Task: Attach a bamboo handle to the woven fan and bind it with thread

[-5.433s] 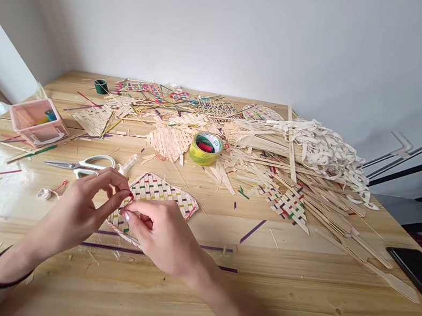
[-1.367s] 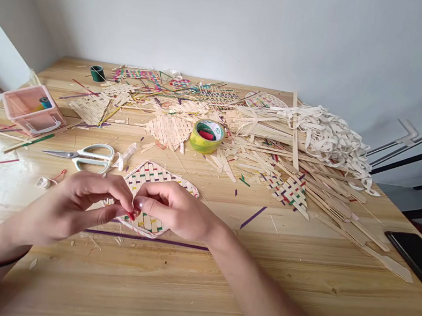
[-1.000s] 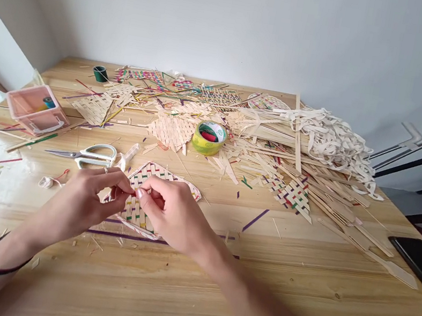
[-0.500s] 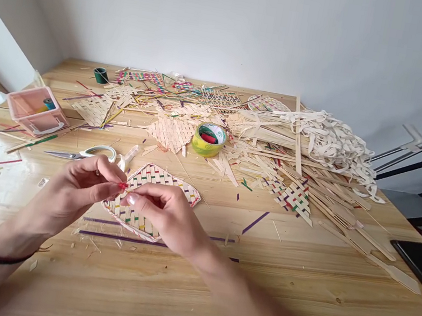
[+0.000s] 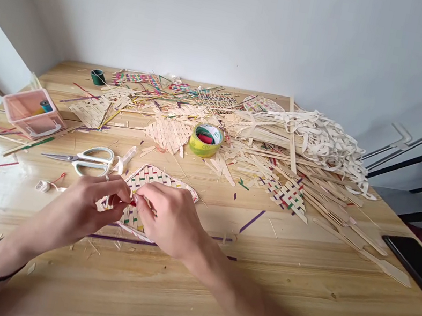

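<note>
My left hand (image 5: 99,202) and my right hand (image 5: 170,216) meet fingertip to fingertip over a woven bamboo piece (image 5: 158,177). Both are closed in a pinch around a small bit of red thread (image 5: 133,202), mostly hidden by the fingers. The woven piece lies flat, a light lattice with coloured strips and a white-and-red bound edge; my hands cover much of it. Left of it rest white-handled scissors (image 5: 92,161), blades pointing left. A white ribbon (image 5: 126,159) is beside their handles.
Behind stand a roll of yellow tape (image 5: 204,143), a pink plastic box (image 5: 35,113) and a green thread spool (image 5: 98,77). Bamboo strips and woven pieces (image 5: 168,133) cover the back. White ribbon (image 5: 327,146) is heaped at right, with a phone (image 5: 418,268) near the edge.
My hands have moved slightly right and lower, with fingertips drawn closer together around the red thread. The scissors' handles and a red thread on the table at left have come into view.
</note>
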The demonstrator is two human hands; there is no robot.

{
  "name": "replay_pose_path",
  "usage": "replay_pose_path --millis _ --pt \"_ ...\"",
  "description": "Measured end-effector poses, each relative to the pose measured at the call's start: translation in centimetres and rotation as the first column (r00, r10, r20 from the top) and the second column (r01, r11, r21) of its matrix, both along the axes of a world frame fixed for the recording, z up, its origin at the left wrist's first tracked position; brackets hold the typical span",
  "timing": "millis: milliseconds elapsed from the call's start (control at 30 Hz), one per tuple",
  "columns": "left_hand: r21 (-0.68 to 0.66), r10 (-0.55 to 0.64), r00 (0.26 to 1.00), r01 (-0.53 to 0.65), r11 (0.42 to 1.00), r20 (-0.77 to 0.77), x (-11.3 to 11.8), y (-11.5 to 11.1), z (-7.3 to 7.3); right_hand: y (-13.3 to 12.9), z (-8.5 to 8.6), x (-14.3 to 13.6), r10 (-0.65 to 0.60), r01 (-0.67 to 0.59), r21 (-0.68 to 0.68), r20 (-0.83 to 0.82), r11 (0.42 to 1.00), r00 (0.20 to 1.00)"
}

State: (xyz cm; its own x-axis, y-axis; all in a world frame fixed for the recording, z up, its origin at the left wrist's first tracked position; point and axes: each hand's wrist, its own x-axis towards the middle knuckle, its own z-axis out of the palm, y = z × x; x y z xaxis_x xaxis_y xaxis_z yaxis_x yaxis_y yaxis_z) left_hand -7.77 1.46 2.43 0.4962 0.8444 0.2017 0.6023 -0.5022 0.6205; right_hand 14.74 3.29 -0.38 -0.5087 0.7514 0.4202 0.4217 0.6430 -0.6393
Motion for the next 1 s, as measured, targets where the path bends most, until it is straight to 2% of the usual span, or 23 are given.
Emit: replay_pose_path --millis 100,200,267,400,467,533,600,667,767,867,1000 --pt "0.040 0.086 0.996 -0.085 0.996 -0.024 0.3 0.0 -0.3 -0.2 -0.8 -0.4 -0.035 0.033 0.078 0.019 0.996 0.999" --pt "0.027 0.216 0.976 -0.216 0.976 0.015 0.4 0.1 -0.6 -0.6 -1.2 -0.9 -0.027 0.030 0.036 -0.074 0.999 0.997" --pt "-0.049 0.272 0.956 -0.268 0.962 0.114 0.2 0.2 -0.7 -0.9 -1.2 -1.2 -0.006 0.007 0.007 -0.128 1.000 0.992" --pt "-0.310 0.277 0.879 -0.158 0.937 0.389 -0.3 0.5 -0.7 -1.1 -0.9 -1.4 0.030 -0.050 -0.107 -0.178 0.993 0.984" --pt "-0.366 0.285 0.836 -0.109 0.924 0.469 -0.7 0.6 -0.6 -0.8 -0.5 -1.1 0.046 -0.108 -0.226 -0.264 0.968 0.963" --pt "-0.376 0.272 0.822 -0.076 0.923 0.501 -0.9 0.7 -0.4 -0.1 0.0 -0.4 0.048 -0.180 -0.365 -0.344 0.913 0.938" --pt "-0.377 0.214 0.847 -0.017 0.926 0.487 -1.0 0.7 -0.1 0.6 0.5 0.3 0.031 -0.212 -0.467 -0.365 0.859 0.930" --pt "-0.359 0.137 0.898 0.024 0.933 0.418 -0.9 0.6 0.0 1.2 1.0 0.9 0.016 -0.197 -0.499 -0.343 0.844 0.939" --pt "-0.267 0.085 0.973 -0.025 0.963 0.215 -0.7 0.5 -0.2 1.4 1.4 1.2 0.007 -0.145 -0.460 -0.288 0.876 0.957" --pt "-0.146 0.133 0.990 -0.125 0.981 0.045 -0.5 0.5 -0.7 0.7 1.1 0.5 0.017 -0.101 -0.353 -0.234 0.930 0.972" --pt "-0.081 0.244 0.969 -0.239 0.968 0.046 -0.3 0.4 -1.0 -0.3 -0.1 -0.8 0.051 -0.082 -0.180 -0.172 0.980 0.984"
